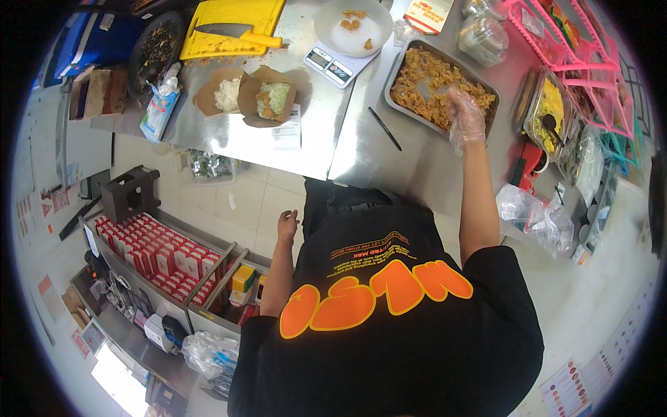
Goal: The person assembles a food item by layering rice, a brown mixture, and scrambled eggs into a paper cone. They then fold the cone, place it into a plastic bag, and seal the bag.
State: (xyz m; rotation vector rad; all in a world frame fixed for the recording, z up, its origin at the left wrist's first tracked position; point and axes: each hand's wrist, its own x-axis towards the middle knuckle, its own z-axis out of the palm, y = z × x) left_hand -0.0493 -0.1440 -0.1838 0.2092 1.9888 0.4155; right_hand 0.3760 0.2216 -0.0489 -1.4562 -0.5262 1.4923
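My right hand (465, 117), in a clear plastic glove, reaches into a metal tray (411, 119) of golden-brown fried pieces (432, 75). Its fingers are bent together down at the food; whatever they hold is hidden. Beside my body, below the table edge, hangs my bare left hand (287, 226), empty, with fingers loosely apart. Left of the tray stands a white kitchen scale (338, 67) bearing a round bowl (375, 43) with a few fried pieces. Further left are two brown paper boxes: one box (206, 102) with white rice, the other box (292, 89) with shredded pale-green topping over food.
A black pen (384, 128) lies before the tray. At the back left, a knife (236, 33) rests on a yellow cutting board (208, 14), near a dark pan (154, 52). Pink baskets (583, 66) and a container of yellow food (549, 115) stand right. Red-and-white boxes (163, 254) fill a lower-left drawer.
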